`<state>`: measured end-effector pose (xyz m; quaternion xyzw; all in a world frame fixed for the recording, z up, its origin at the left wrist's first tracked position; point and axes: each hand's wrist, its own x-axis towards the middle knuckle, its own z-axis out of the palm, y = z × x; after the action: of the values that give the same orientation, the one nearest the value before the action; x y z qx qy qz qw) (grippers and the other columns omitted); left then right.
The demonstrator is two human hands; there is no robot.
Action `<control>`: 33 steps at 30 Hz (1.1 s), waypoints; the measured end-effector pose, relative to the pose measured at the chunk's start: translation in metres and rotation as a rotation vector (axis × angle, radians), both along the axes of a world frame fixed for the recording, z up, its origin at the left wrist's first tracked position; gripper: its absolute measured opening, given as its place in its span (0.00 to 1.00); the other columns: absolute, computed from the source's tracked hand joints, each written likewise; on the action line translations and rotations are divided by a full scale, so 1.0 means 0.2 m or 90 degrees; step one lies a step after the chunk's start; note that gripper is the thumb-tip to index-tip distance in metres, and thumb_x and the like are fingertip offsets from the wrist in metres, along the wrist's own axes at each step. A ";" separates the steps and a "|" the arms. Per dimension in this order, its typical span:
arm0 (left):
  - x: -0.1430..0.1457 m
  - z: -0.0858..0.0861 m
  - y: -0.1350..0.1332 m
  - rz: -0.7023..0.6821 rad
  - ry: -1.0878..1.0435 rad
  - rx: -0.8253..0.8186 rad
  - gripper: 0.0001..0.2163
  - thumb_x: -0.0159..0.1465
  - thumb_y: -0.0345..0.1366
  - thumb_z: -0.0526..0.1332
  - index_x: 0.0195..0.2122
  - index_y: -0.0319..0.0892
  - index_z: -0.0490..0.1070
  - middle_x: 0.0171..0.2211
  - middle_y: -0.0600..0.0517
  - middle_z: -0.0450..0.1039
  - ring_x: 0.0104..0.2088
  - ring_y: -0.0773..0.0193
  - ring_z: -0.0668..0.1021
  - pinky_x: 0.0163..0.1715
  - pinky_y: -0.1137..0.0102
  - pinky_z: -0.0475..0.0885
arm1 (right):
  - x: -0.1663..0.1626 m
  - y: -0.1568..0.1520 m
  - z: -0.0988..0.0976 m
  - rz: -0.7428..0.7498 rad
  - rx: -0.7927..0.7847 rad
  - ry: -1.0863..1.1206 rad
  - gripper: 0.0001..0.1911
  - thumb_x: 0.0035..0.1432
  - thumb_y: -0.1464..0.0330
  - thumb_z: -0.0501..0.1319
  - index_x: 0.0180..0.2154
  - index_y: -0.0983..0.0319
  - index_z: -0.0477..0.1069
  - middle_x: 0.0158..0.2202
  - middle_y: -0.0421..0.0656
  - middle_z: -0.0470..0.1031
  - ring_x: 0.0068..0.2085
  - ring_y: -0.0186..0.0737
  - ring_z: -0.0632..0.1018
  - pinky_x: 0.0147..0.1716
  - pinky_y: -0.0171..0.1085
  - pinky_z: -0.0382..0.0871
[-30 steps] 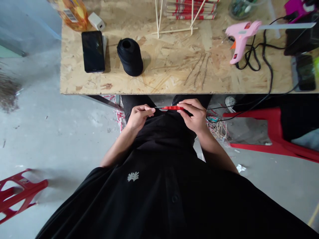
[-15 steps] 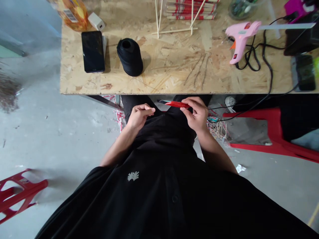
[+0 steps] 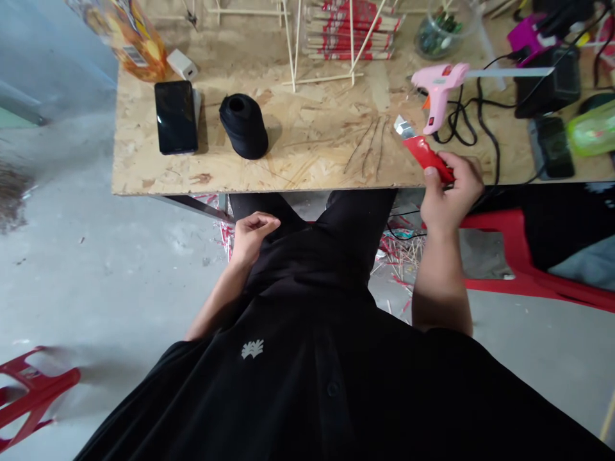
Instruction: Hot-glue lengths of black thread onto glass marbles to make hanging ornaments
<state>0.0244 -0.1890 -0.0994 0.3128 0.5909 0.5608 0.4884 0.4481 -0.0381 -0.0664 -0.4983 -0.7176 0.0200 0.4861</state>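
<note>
My right hand grips a red utility knife above the table's front edge, its metal blade pointing up and to the left. Close to the blade, several dark thin strands lie on the wooden table. Over my lap, my left hand is closed, thumb pressed against the fingers; whatever it may pinch is too small to make out. Beyond that hand a spool of black thread stands on the table, and a pink glue gun lies just past the knife.
A smartphone, a white charger and an orange package are at the table's left. Thin wooden sticks form a frame before red-wrapped stick packs. Black cables trail off the right side. Red stools flank me.
My right hand has moved right and forward with the utility knife, from over my lap to the table edge. My left hand has shifted slightly left and back, still closed.
</note>
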 end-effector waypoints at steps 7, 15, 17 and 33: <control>-0.02 -0.02 -0.02 0.012 -0.034 -0.008 0.13 0.51 0.43 0.83 0.29 0.43 0.85 0.39 0.47 0.87 0.39 0.63 0.85 0.46 0.66 0.78 | 0.18 0.17 -0.13 -0.047 -0.024 -0.030 0.15 0.74 0.59 0.70 0.56 0.58 0.84 0.49 0.56 0.85 0.49 0.57 0.76 0.53 0.53 0.66; -0.08 0.02 -0.07 0.029 0.117 0.031 0.10 0.55 0.44 0.83 0.34 0.47 0.89 0.64 0.43 0.83 0.61 0.48 0.84 0.65 0.51 0.77 | 0.19 0.15 -0.16 -0.046 0.007 0.010 0.21 0.69 0.56 0.75 0.58 0.57 0.83 0.58 0.59 0.82 0.61 0.65 0.72 0.69 0.63 0.55; -0.11 0.02 -0.10 0.037 0.203 0.042 0.09 0.57 0.44 0.83 0.36 0.50 0.91 0.70 0.46 0.79 0.70 0.44 0.79 0.73 0.46 0.71 | 0.19 0.15 -0.16 -0.046 0.041 -0.005 0.22 0.70 0.55 0.74 0.60 0.56 0.82 0.60 0.59 0.82 0.64 0.67 0.72 0.71 0.65 0.54; 0.09 0.34 -0.20 0.055 0.685 0.331 0.03 0.69 0.36 0.74 0.38 0.51 0.89 0.76 0.52 0.72 0.76 0.42 0.71 0.75 0.39 0.69 | -1.06 -0.59 0.32 0.448 -0.216 0.075 0.04 0.68 0.66 0.72 0.42 0.57 0.87 0.38 0.43 0.87 0.40 0.44 0.86 0.43 0.45 0.82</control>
<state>0.0421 -0.2284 -0.0307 0.6381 0.6106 0.4689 0.0046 0.2357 -0.1555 -0.0019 -0.2932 -0.8019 0.3325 0.4005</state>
